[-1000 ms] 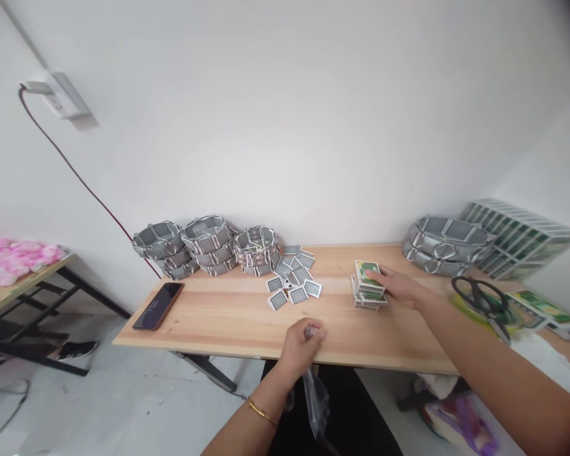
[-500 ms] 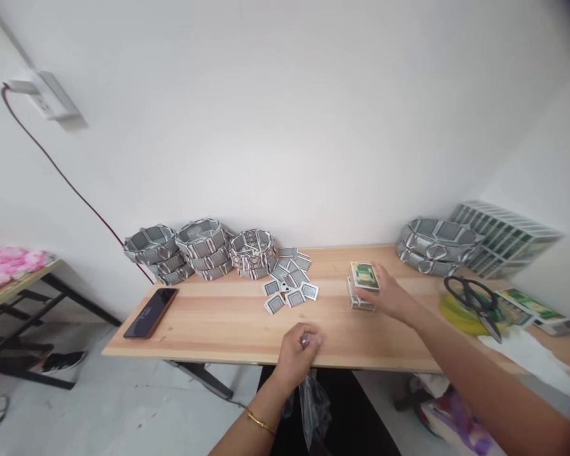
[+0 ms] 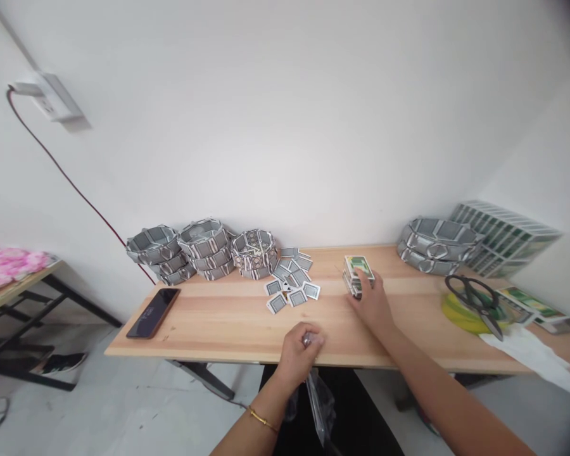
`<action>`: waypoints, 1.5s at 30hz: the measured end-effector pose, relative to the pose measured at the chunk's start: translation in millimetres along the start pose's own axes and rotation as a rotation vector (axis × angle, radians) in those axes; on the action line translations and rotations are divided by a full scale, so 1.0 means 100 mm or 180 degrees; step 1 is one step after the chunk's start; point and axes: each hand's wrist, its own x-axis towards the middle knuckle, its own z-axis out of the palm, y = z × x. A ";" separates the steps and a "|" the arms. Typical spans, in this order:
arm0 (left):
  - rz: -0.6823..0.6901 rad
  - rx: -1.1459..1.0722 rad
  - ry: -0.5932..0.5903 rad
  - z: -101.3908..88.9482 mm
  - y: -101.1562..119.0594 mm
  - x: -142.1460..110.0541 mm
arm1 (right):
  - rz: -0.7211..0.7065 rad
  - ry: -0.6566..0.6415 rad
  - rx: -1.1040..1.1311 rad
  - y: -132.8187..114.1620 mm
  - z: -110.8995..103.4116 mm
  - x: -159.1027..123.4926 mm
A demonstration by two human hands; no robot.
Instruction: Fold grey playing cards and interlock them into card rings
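My left hand [image 3: 300, 353] is closed at the table's front edge around a clear plastic bag [image 3: 319, 405], which hangs down over the lap. To its right, my right hand [image 3: 373, 304] grips the near side of a short stack of card boxes [image 3: 358, 269] with green and white tops. The stack stands on the wooden table. Between the hands and the wall lie loose playing cards [image 3: 289, 278], mostly grey backs up. Beside them sits a round basket made of folded cards [image 3: 254, 256].
More folded-card rings stand in stacks at the left [image 3: 204, 250] and right [image 3: 437, 247]. A phone [image 3: 152, 313] lies front left. Scissors [image 3: 472, 301] rest on yellow tape [image 3: 456, 313], near white paper [image 3: 532, 358]. Packed card boxes [image 3: 508, 237] fill the right corner.
My right hand has shifted left and slightly nearer, and the top box now sits more squarely on the stack. The left hand stays closed in place on the plastic bag.
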 end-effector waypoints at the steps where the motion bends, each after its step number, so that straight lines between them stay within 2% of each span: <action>1: -0.0095 -0.0139 0.0035 0.00 -0.02 0.02 | -0.0028 -0.0095 0.0068 0.03 -0.01 0.07; 3: -0.0329 -0.0565 0.0145 -0.02 -0.04 0.05 | -0.0017 -0.0208 0.0186 0.02 -0.06 0.20; 5: -0.0524 -0.1077 0.0298 -0.06 -0.06 0.09 | 0.0062 -0.0081 0.0297 -0.10 -0.13 0.22; 7: -0.0680 -0.1489 0.0421 -0.09 -0.06 0.11 | 0.0161 0.0237 0.0651 -0.33 -0.21 0.08; 9: -0.0853 -0.1783 0.0528 -0.09 -0.04 0.11 | 0.0313 0.0282 0.1530 -0.62 -0.26 -0.23; 10: -0.0918 -0.1932 0.0587 -0.07 -0.02 0.11 | 0.0479 0.0012 0.2031 -0.77 -0.26 -0.42; 13: -0.0911 -0.2496 0.0772 0.05 0.12 0.06 | 0.0874 -0.1328 0.3215 -1.09 -0.20 -1.00; 15: -0.0945 -0.2779 0.0747 0.15 0.28 0.03 | 0.1013 -0.1575 0.3559 -1.19 -0.18 -1.25; 19: -0.0931 -0.3321 0.0621 0.20 0.58 0.02 | 0.1460 -0.2255 0.4235 -1.20 -0.25 -1.39; 21: -0.0843 -0.3444 0.0687 0.15 0.65 0.06 | 0.1459 -0.2669 0.4150 -1.15 -0.29 -1.41; 22: -0.0756 -0.3435 0.0735 0.12 0.66 0.08 | 0.1470 -0.2743 0.4016 -1.12 -0.30 -1.42; 24: -0.0630 -0.3297 0.0802 0.06 0.62 0.08 | 0.1709 -0.2491 0.3855 -1.05 -0.32 -1.42; 26: -0.0637 -0.3045 0.0791 0.04 0.55 0.04 | 0.2069 -0.1882 0.3977 -0.99 -0.35 -1.38; 28: -0.0802 -0.2808 0.0662 0.10 0.50 -0.05 | 0.2187 -0.1362 0.4243 -0.96 -0.42 -1.29; 31: -0.1068 -0.2518 0.0037 0.30 0.48 -0.25 | 0.2092 -0.1057 0.4330 -0.98 -0.55 -1.13; 33: -0.0935 -0.2206 -0.0419 0.44 0.52 -0.40 | 0.2026 -0.0798 0.3987 -0.98 -0.60 -1.07; 36: -0.0691 -0.2115 -0.0832 0.58 0.58 -0.55 | 0.1897 -0.0364 0.3208 -0.93 -0.61 -1.06; 38: -0.0675 -0.2446 -0.1223 0.61 0.60 -0.60 | 0.1853 -0.0141 0.2841 -0.86 -0.61 -1.07; 40: -0.0883 -0.2991 -0.1448 0.63 0.57 -0.61 | 0.1796 0.0052 0.2479 -0.78 -0.62 -1.06; 42: -0.1390 -0.3484 -0.1211 0.64 0.50 -0.59 | 0.1617 0.0228 0.2050 -0.74 -0.65 -1.05; 44: -0.2184 -0.3678 -0.0609 0.64 0.42 -0.57 | 0.1240 0.0258 0.1698 -0.74 -0.67 -1.07; 45: -0.2469 -0.3656 -0.0490 0.65 0.38 -0.57 | 0.1028 0.0216 0.1600 -0.77 -0.68 -1.09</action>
